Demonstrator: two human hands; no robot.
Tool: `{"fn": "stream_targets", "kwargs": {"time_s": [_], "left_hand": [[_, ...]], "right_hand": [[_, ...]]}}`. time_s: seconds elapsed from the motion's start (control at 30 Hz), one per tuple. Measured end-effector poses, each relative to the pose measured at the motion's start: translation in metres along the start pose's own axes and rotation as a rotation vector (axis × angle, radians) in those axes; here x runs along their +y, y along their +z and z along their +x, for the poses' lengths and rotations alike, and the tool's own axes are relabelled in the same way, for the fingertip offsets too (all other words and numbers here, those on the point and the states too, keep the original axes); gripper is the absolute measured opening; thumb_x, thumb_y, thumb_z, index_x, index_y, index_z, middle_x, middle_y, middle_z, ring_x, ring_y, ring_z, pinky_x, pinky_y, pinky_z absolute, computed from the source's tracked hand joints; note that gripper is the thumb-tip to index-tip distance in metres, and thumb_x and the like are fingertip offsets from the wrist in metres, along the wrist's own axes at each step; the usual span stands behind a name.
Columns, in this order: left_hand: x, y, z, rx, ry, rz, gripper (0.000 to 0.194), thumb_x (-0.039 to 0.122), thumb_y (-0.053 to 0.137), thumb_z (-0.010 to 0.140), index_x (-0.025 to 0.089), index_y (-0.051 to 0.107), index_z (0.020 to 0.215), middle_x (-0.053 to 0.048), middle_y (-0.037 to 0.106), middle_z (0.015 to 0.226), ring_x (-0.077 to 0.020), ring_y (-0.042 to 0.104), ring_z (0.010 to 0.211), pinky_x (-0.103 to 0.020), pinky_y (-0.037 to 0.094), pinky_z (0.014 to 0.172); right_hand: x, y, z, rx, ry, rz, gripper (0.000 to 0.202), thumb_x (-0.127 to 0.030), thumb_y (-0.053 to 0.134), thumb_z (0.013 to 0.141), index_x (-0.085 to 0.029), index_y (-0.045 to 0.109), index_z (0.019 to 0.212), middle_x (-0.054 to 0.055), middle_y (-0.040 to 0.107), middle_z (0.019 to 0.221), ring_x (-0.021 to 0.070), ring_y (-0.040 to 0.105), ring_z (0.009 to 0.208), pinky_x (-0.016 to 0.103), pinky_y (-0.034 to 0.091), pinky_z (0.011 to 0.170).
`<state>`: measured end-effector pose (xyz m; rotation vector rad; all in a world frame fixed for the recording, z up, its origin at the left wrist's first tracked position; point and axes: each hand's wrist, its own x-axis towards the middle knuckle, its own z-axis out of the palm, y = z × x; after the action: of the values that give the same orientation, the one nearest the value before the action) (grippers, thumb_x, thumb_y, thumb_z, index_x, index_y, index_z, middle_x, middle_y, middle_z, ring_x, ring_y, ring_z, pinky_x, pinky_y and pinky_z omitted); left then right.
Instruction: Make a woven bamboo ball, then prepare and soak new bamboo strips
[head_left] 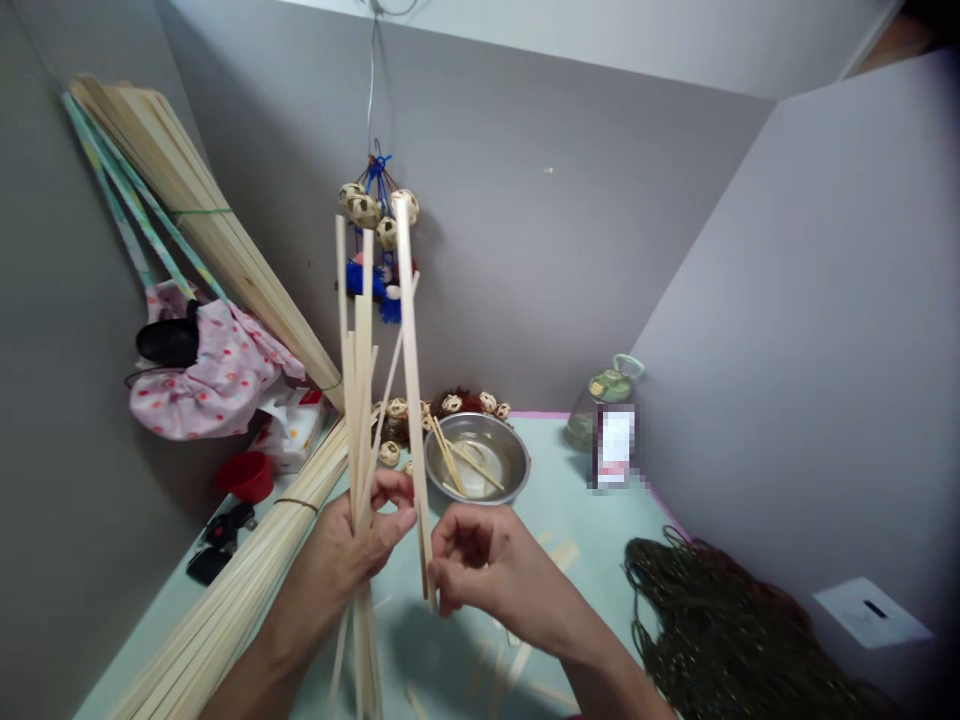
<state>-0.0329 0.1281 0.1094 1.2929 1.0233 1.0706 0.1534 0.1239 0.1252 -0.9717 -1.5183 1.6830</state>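
Note:
Several pale bamboo strips [361, 400] stand roughly upright in a loose bunch, and my left hand [367, 540] is closed around them. My right hand [480, 565] pinches the lower end of a separate long bamboo strip [411, 380], which rises with a slight lean to the left. That strip passes close by my left fingertips; whether they touch it I cannot tell. Behind the hands sits a metal bowl [523, 480] with water and a few short strips in it. Loose strip pieces [517, 660] lie on the table beneath my right hand.
A tied bundle of strips [277, 530] lies at left; another bundle [217, 240] leans in the corner beside a pink cloth bag [217, 380]. A red cup [245, 477], a bottle [585, 415], a phone [615, 447] and dark cord [705, 620] surround the table [577, 540]. Woven balls [364, 210] hang behind.

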Motion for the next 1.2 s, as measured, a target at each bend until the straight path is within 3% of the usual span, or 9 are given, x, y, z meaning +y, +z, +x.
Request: {"fn": "stream_targets", "kwargs": {"time_s": [0.1, 0.2, 0.33, 0.47, 0.67, 1.03, 1.2], "left_hand": [[-0.002, 0.000, -0.002, 0.059, 0.004, 0.001, 0.033, 0.052, 0.063, 0.085, 0.021, 0.052, 0.082, 0.012, 0.024, 0.051, -0.0077, 0.015, 0.046, -0.021, 0.012, 0.044], [-0.003, 0.000, -0.003, 0.029, 0.019, 0.043, 0.032, 0.051, 0.062, 0.085, 0.021, 0.052, 0.079, 0.012, 0.025, 0.049, -0.0080, 0.016, 0.046, -0.022, 0.013, 0.045], [-0.002, 0.007, -0.003, -0.081, 0.011, 0.113, 0.029, 0.046, 0.061, 0.085, 0.021, 0.050, 0.075, 0.009, 0.034, 0.052, -0.0094, 0.024, 0.048, -0.023, 0.017, 0.048], [0.001, 0.014, -0.004, -0.168, -0.034, 0.126, 0.027, 0.045, 0.060, 0.085, 0.022, 0.049, 0.076, 0.010, 0.031, 0.053, -0.0101, 0.023, 0.050, -0.024, 0.017, 0.049], [0.005, 0.016, -0.007, -0.088, -0.028, 0.133, 0.026, 0.044, 0.059, 0.086, 0.022, 0.050, 0.075, 0.011, 0.024, 0.051, -0.0099, 0.018, 0.049, -0.025, 0.014, 0.048], [0.005, 0.026, -0.009, -0.032, -0.023, 0.142, 0.023, 0.034, 0.064, 0.077, 0.021, 0.049, 0.066, 0.009, 0.031, 0.053, -0.0098, 0.027, 0.050, -0.021, 0.023, 0.047], [0.007, 0.030, -0.012, 0.059, 0.023, 0.209, 0.021, 0.031, 0.064, 0.075, 0.021, 0.049, 0.065, 0.008, 0.038, 0.056, -0.0104, 0.033, 0.053, -0.021, 0.028, 0.048]], "right_hand": [[0.001, 0.002, -0.002, -0.037, 0.033, -0.032, 0.011, -0.006, 0.062, 0.070, -0.016, 0.060, 0.074, -0.004, 0.063, 0.059, 0.0071, 0.057, 0.053, 0.018, 0.041, 0.056], [-0.001, 0.000, -0.003, -0.069, 0.014, -0.044, 0.008, -0.009, 0.063, 0.074, -0.016, 0.060, 0.076, -0.004, 0.063, 0.062, 0.0078, 0.058, 0.055, 0.019, 0.043, 0.056], [-0.009, -0.003, -0.004, 0.054, -0.102, -0.012, 0.004, -0.020, 0.064, 0.083, -0.017, 0.062, 0.082, -0.004, 0.061, 0.061, 0.0097, 0.059, 0.056, 0.021, 0.045, 0.057], [-0.014, -0.006, -0.007, 0.119, -0.111, -0.033, 0.011, -0.022, 0.068, 0.082, -0.016, 0.061, 0.075, -0.003, 0.060, 0.058, 0.0101, 0.058, 0.056, 0.020, 0.045, 0.055], [-0.012, -0.007, -0.009, 0.074, -0.095, -0.078, 0.011, -0.023, 0.069, 0.083, -0.016, 0.063, 0.076, -0.003, 0.061, 0.062, 0.0097, 0.057, 0.058, 0.021, 0.046, 0.057], [-0.010, -0.006, -0.011, 0.131, -0.173, -0.281, 0.012, -0.022, 0.062, 0.086, -0.018, 0.061, 0.076, -0.002, 0.060, 0.067, 0.0117, 0.055, 0.063, 0.023, 0.042, 0.059], [-0.001, 0.004, -0.012, 0.282, -0.322, -0.604, 0.013, -0.016, 0.058, 0.086, -0.019, 0.057, 0.074, -0.001, 0.057, 0.069, 0.0123, 0.050, 0.062, 0.025, 0.038, 0.059]]}}
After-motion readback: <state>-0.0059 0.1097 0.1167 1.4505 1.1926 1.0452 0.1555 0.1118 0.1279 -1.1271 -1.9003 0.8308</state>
